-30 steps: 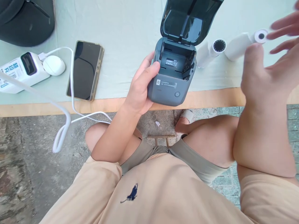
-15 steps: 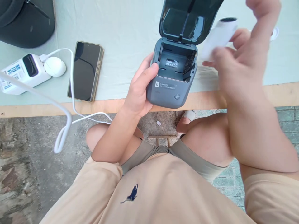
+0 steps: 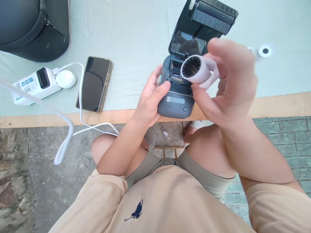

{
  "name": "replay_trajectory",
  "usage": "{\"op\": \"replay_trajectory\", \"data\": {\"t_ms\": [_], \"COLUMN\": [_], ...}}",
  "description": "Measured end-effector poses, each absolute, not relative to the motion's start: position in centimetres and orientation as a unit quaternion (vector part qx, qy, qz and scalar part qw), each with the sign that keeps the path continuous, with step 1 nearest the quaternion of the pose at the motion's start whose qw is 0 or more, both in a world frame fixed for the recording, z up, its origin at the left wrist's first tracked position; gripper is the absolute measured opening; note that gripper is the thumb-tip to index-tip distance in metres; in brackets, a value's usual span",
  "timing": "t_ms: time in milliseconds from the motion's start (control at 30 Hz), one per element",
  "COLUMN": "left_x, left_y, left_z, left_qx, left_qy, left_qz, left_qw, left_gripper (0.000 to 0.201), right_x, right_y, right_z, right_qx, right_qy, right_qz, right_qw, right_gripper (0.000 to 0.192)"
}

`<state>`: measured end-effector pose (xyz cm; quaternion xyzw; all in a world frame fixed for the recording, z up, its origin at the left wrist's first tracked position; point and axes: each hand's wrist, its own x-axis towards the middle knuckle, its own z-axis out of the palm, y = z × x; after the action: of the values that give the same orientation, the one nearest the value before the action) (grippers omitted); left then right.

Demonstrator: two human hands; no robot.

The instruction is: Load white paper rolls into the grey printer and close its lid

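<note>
My left hand (image 3: 153, 97) is closed around the left side of a dark grey label printer (image 3: 177, 108), thumb on its upper edge. The printer's lid (image 3: 206, 24) stands open, with a black roller on its inner end. A white paper roll (image 3: 198, 69) with a wide dark core is pinched in my right hand (image 3: 225, 81), its hollow end facing me. The roll hangs over the printer's open compartment and hides its right part; I cannot tell whether they touch. A loose strip of paper curls from the roll by my fingers.
A phone (image 3: 95, 84) lies left of the printer, beside a white power strip (image 3: 34, 85) with a round white plug (image 3: 66, 79). A white cable (image 3: 81, 94) loops over the table edge (image 3: 48, 120). A black bag (image 3: 36, 29) stands back left. Another white roll (image 3: 265, 51) lies right.
My right hand has brought the paper roll left and down, from beside the printer to over its compartment, turning the hollow end toward me. The lid's roller has come into view.
</note>
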<state>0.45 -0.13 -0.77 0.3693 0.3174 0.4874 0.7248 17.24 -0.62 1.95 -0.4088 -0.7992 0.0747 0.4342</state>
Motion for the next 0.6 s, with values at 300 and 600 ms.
{"op": "replay_trajectory", "data": {"t_ms": [300,600], "left_x": [0.4,-0.1], "left_y": [-0.4,-0.4], "left_z": [-0.7,-0.8], "left_qx": [0.369,0.36], "left_qy": [0.316,0.287], "left_qz": [0.489,0.501], "left_qw": [0.724,0.733], "left_gripper": [0.039,0.031], "right_x": [16.8,15.4], "right_y": [-0.1,-1.5], "right_z": [1.9,1.7], "right_qx": [-0.506,-0.357], "right_qy": [-0.78,-0.85], "right_qz": [0.06,0.0], "right_qw": [0.362,0.386], "right_gripper": [0.008,0.008]}}
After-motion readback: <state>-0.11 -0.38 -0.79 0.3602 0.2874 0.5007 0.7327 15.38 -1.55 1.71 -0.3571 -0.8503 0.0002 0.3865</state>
